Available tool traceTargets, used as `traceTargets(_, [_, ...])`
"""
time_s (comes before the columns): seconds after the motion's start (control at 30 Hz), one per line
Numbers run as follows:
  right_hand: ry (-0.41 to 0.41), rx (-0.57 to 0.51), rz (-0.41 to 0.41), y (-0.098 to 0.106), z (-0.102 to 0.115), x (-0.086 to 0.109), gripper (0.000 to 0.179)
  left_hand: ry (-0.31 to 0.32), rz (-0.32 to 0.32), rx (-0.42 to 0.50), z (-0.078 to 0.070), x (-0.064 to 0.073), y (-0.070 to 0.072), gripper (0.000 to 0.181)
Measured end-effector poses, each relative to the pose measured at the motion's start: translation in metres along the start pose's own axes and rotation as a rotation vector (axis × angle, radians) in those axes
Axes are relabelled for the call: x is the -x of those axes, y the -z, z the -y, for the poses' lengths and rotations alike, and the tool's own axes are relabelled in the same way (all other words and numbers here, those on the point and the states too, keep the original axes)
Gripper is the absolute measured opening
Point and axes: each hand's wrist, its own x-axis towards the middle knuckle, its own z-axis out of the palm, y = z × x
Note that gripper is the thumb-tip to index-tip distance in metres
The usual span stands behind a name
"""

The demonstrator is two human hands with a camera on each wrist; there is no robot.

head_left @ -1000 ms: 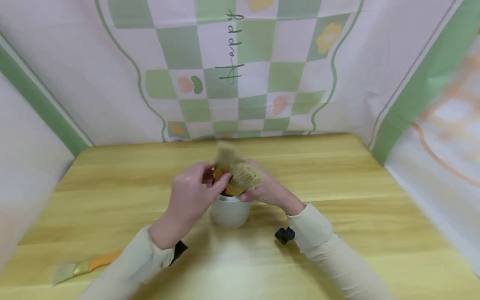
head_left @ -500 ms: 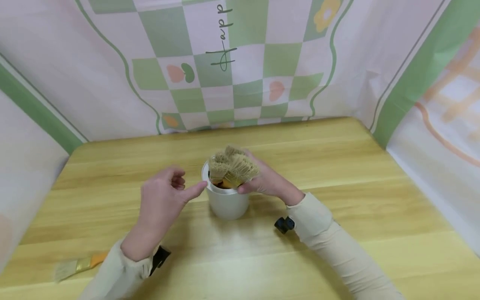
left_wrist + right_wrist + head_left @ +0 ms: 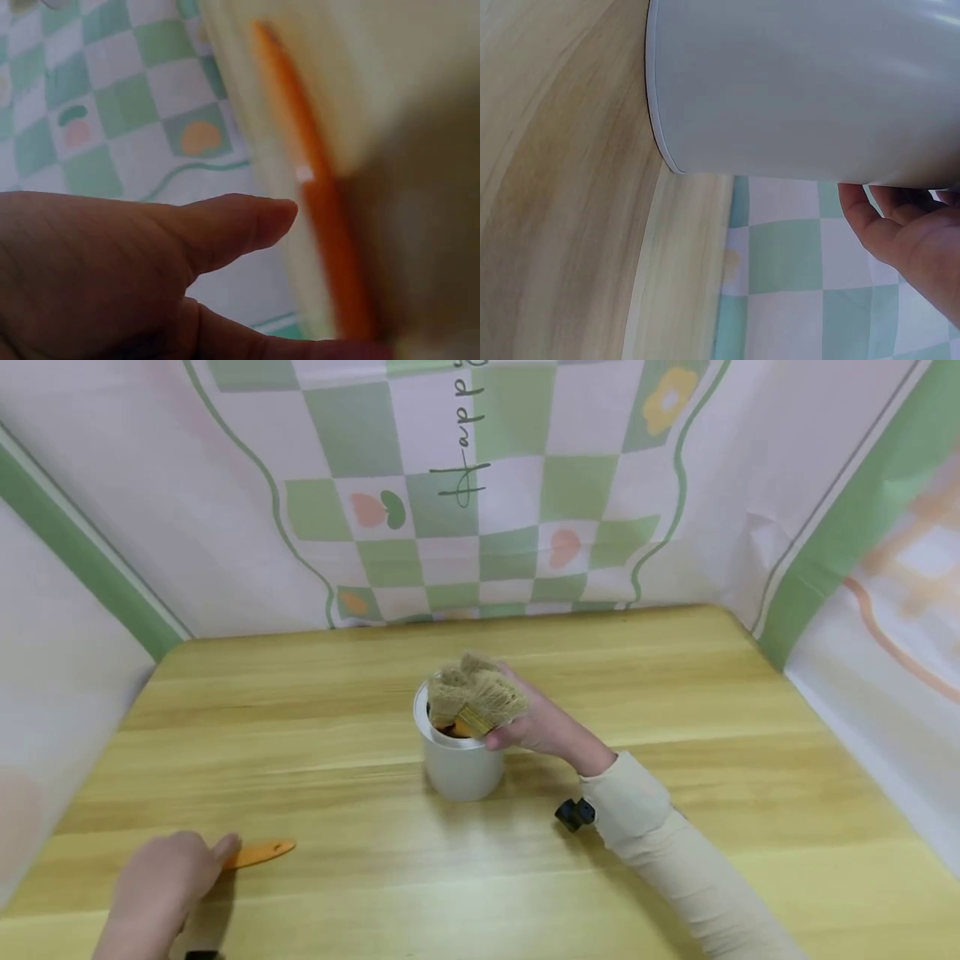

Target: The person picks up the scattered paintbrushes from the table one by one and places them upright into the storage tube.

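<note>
A white cylindrical container (image 3: 463, 772) stands upright on the wooden table. Several paintbrushes (image 3: 480, 697) stand in it, their pale bristles up. My right hand (image 3: 543, 728) holds the container at its right side, the thumb by the near rim; in the right wrist view its fingers (image 3: 866, 217) touch the grey-looking wall. At the front left, my left hand (image 3: 165, 877) is over another paintbrush (image 3: 262, 853), whose orange handle lies on the table. The left wrist view has the thumb (image 3: 255, 217) straight and apart from the blurred handle (image 3: 319, 195). The hand hides that brush's bristles.
The wooden table (image 3: 337, 710) has rounded far corners. A checked green and white cloth (image 3: 435, 493) hangs behind it, and pale cloth walls (image 3: 862, 627) rise at both sides. A small black device (image 3: 575, 814) sits at the right cuff.
My left hand has let go of a brush at the container and moved down left to the brush on the table. My right hand stays at the container.
</note>
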Motion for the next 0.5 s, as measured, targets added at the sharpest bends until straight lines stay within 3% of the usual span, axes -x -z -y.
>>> traceTargets(0.1, [-0.014,0.023,-0.002,0.0,0.003,0.001,0.11,0.053,-0.015,0.038,0.008,-0.002,-0.006,0.059])
traceTargets(0.2, [-0.028,0.003,-0.015,-0.001,0.001,0.005,0.107,0.094,-0.031,0.04,0.005,-0.006,-0.005,0.059])
traceTargets(0.5, [0.011,-0.02,0.007,-0.002,-0.002,0.003,0.119,0.071,-0.081,0.005,-0.001,-0.009,0.003,0.061])
